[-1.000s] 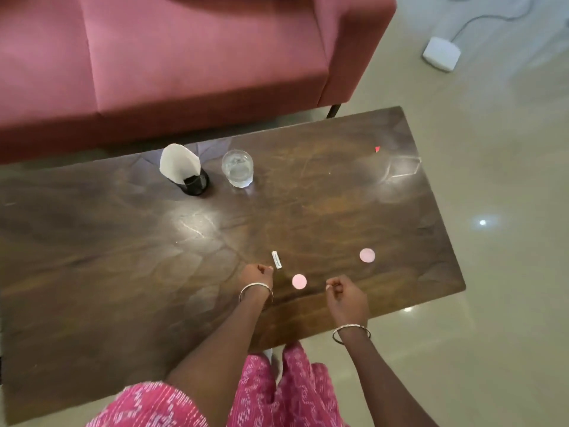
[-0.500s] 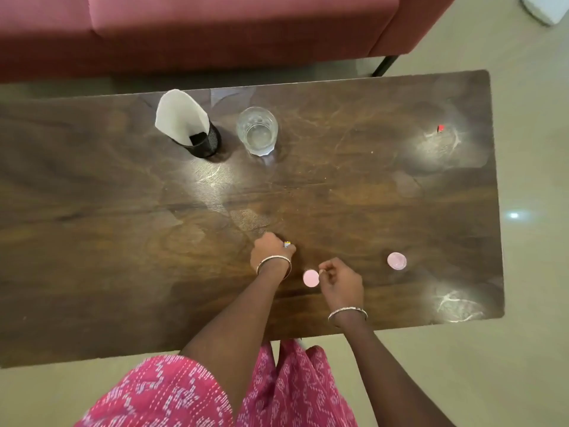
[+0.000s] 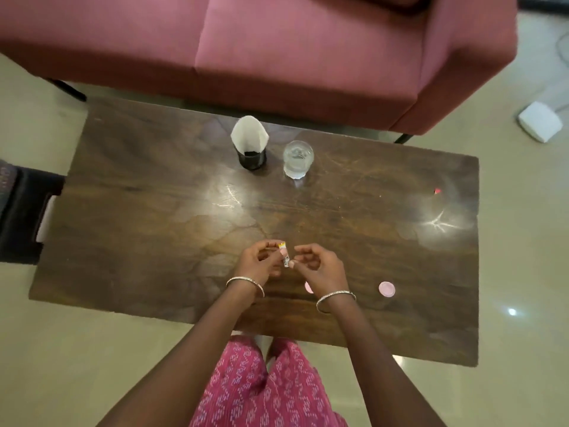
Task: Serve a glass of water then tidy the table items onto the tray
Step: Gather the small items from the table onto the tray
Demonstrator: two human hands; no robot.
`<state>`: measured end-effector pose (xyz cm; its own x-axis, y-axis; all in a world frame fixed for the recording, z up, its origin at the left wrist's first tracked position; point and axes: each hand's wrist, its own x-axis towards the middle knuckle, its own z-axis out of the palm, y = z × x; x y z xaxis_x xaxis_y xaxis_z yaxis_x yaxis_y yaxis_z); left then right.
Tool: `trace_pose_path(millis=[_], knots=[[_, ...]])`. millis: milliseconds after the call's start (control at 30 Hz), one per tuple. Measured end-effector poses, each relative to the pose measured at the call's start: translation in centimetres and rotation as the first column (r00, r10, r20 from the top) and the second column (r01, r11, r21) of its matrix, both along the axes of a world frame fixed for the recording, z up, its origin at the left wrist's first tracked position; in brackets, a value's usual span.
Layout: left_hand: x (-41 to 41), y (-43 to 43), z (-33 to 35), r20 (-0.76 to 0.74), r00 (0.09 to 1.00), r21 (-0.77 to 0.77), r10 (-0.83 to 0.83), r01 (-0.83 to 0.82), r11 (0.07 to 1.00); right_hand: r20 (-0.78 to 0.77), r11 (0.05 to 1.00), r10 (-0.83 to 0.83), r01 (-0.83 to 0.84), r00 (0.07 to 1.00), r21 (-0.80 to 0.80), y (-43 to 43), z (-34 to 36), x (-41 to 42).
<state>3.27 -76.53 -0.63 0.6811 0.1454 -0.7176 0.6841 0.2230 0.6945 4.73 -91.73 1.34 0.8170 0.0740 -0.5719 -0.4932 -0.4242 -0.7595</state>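
Note:
A small white printed packet is held above the dark wooden table between both hands. My left hand pinches its upper end and my right hand pinches its lower end. A clear glass of water stands at the far side of the table. Beside it on the left is a black cup holding a white napkin. One pink round disc lies near the front right. A second pink disc is half hidden under my right wrist.
A pink sofa runs along the far side of the table. A dark object with a white handle opening sits at the table's left end. A white box with a cable lies on the floor at right. A tiny red scrap lies far right.
My left hand has lifted the small packet off the table. My right hand left the pink disc and came up to pinch the packet's other end. The camera view shifted back.

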Motion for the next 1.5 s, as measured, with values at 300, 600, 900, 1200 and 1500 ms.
trace_pose_path(millis=[300, 600, 900, 1200, 1500], knots=[[-7.6, 4.4, 11.6, 0.146, 0.946, -0.110, 0.291, -0.277, 0.955, 0.184, 0.962, 0.253, -0.267, 0.950, 0.060, 6.3, 8.4, -4.2], [-16.2, 13.3, 16.4, 0.220, 0.831, -0.053, 0.511, -0.513, 0.857, 0.251, 0.888, 0.376, -0.424, 0.892, 0.176, 17.1, 14.1, -9.2], [-24.8, 25.3, 17.5, 0.242, 0.717, 0.041, 0.653, -0.680, 0.732, 0.294, 0.837, 0.440, -0.506, 0.849, 0.207, 31.4, 15.9, -15.0], [-32.0, 41.4, 15.6, 0.209, 0.665, 0.244, 0.717, -0.746, 0.620, 0.300, 0.870, 0.439, -0.485, 0.847, 0.093, 45.7, 14.7, -20.5], [-31.5, 49.8, 13.8, 0.189, 0.702, 0.276, 0.686, -0.709, 0.649, 0.350, 0.869, 0.468, -0.495, 0.811, -0.015, 54.6, 13.0, -20.9]])
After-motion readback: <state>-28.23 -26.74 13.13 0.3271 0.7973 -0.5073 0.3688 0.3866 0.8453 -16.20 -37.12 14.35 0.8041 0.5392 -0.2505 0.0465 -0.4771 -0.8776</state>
